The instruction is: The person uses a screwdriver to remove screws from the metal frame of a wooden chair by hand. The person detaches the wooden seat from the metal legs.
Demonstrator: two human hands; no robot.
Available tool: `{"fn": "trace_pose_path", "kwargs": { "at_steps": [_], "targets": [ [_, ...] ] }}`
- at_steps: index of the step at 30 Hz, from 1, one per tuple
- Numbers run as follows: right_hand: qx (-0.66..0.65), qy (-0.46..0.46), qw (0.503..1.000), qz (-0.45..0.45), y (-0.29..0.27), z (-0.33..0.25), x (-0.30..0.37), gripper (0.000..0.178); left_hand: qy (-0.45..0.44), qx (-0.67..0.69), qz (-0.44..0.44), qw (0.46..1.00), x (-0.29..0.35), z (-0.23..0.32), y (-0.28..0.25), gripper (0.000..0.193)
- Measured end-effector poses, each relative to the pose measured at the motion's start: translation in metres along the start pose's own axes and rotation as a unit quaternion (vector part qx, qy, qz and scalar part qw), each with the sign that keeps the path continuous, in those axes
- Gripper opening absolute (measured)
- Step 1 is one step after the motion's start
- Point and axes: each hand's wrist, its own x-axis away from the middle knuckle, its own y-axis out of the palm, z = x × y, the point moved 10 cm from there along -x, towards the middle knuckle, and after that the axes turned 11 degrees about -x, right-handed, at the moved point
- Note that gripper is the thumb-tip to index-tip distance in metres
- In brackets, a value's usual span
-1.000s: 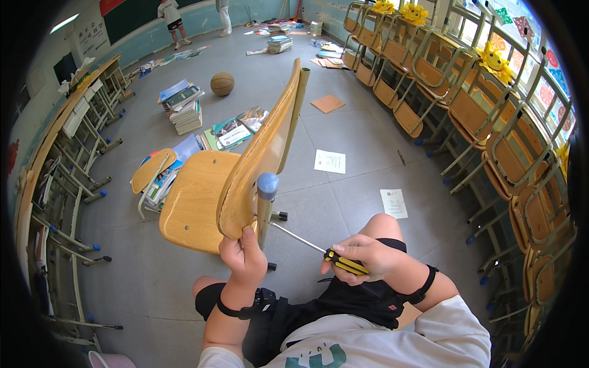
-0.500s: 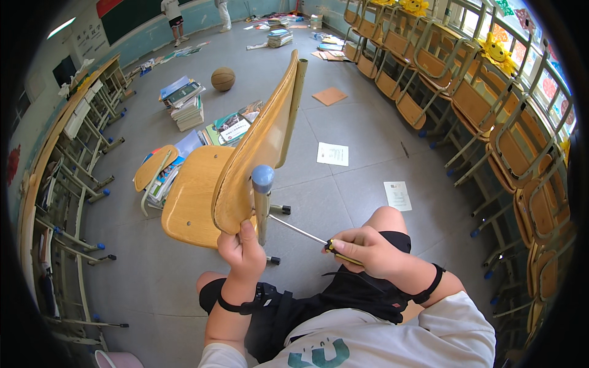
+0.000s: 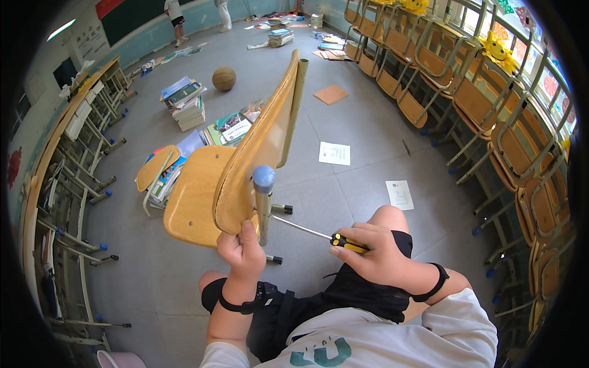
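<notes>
Wooden chair point(image 3: 245, 165) tipped on its side on the floor point(image 3: 368, 129), centre. Left hand point(image 3: 242, 248) clenched on the backrest's lower edge; right hand point(image 3: 374, 257) gripping a screwdriver point(image 3: 319, 234) aimed at the metal leg point(image 3: 264, 205). Likely stiff, fairly heavy; best held by the frame.

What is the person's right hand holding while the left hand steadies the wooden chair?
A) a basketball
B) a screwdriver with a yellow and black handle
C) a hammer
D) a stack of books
B: the right hand grips a screwdriver by its yellow and black handle, its thin metal shaft pointing at the chair, whose backrest edge the left hand holds.
</notes>
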Motion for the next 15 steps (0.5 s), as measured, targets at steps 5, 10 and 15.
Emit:
{"fn": "trace_pose_path", "kwargs": {
  "at_steps": [5, 10, 15],
  "targets": [
    [-0.374, 0.259, 0.878, -0.146, 0.038, 0.041, 0.017, 0.035, -0.009, 0.003, -0.038, 0.999, 0.003, -0.003, 0.003, 0.029],
    [0.469, -0.346, 0.807, 0.096, 0.031, -0.076, 0.040, 0.027, 0.012, -0.010, -0.030, 0.999, 0.002, -0.004, 0.002, 0.026],
    [-0.102, 0.074, 0.992, 0.031, 0.009, 0.018, 0.009, 0.028, 0.034, -0.021, 0.020, 0.999, 0.000, 0.000, -0.002, 0.023]
  ]
}}
